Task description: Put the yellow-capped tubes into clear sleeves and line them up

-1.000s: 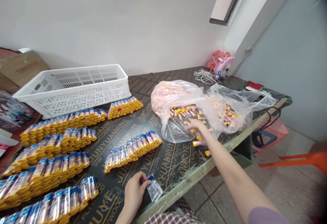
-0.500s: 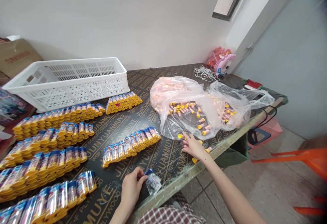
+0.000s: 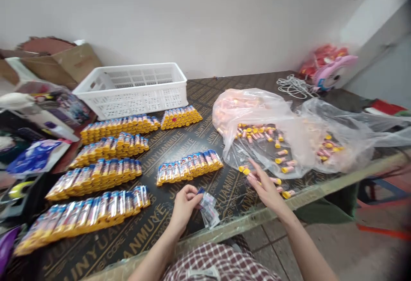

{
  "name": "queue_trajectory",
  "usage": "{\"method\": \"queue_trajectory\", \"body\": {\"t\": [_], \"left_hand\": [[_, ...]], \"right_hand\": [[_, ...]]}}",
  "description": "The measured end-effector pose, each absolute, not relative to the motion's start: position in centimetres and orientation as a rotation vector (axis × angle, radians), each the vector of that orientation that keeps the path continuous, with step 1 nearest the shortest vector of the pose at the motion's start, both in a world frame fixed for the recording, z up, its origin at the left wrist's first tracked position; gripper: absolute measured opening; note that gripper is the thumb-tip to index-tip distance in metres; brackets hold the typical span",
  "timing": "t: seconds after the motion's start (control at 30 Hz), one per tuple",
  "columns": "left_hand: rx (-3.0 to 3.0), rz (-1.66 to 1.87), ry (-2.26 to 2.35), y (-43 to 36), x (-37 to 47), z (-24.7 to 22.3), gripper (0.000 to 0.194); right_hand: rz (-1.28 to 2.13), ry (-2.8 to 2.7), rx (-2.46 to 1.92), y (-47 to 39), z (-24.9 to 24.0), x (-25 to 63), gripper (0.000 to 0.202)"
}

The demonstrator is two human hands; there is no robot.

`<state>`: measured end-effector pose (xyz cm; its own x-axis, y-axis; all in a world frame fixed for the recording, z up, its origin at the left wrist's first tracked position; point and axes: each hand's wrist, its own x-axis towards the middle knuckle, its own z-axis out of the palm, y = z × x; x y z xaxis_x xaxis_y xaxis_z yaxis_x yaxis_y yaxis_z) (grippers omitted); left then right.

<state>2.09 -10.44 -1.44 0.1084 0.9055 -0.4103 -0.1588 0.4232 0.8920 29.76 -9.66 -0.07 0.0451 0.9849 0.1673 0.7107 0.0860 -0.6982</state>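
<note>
My left hand (image 3: 185, 206) is closed, thumb and fingertips pinching a blue-edged clear plastic wrapper near the table's front edge. More clear printed wrappers (image 3: 210, 213) lie loosely bunched beside those fingertips. Over on the right, my right hand (image 3: 266, 190) reaches out with fingers stretched and apart, above small pink tubes with yellow ends (image 3: 275, 181). Whether its fingertips touch a tube is hard to tell. Several more such tubes spill from the mouth of a translucent plastic bag (image 3: 257, 105) just beyond that hand.
Rows of stacked wrapped tubes with yellow ends (image 3: 90, 208) fill the left side. A shorter stack (image 3: 189, 167) sits mid-table. Behind stands a white plastic crate (image 3: 138, 95). Another clear bag (image 3: 337, 140), white cord (image 3: 293, 86) and a pink fan (image 3: 330, 73) are at right.
The camera has swung left, so everything appears further right. My right hand's fingers have spread over the loose tubes. My left hand keeps its pinch, and the wrappers beside it look more fanned out.
</note>
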Motion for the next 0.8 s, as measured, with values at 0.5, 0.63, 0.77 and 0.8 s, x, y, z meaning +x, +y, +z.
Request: {"method": "queue_trajectory", "body": {"t": [0.5, 0.63, 0.77, 0.8], "left_hand": [[0.444, 1.146, 1.176, -9.3, 0.0, 0.9, 0.034], [0.426, 1.17, 1.182, -9.1, -0.3, 0.8, 0.034], [0.39, 1.192, 1.197, -9.1, -0.3, 0.5, 0.036], [0.378, 1.198, 1.201, -9.2, -0.2, 0.5, 0.037]], "right_hand": [[0.661, -1.599, -1.407, -11.1, 1.8, 21.6, 0.036], [0.618, -1.601, -1.497, -11.7, 2.3, 20.6, 0.052], [0.752, -1.488, -1.387, -12.2, 2.4, 19.7, 0.05], [0.779, -1.46, -1.332, -12.4, 2.2, 19.5, 0.043]]}}
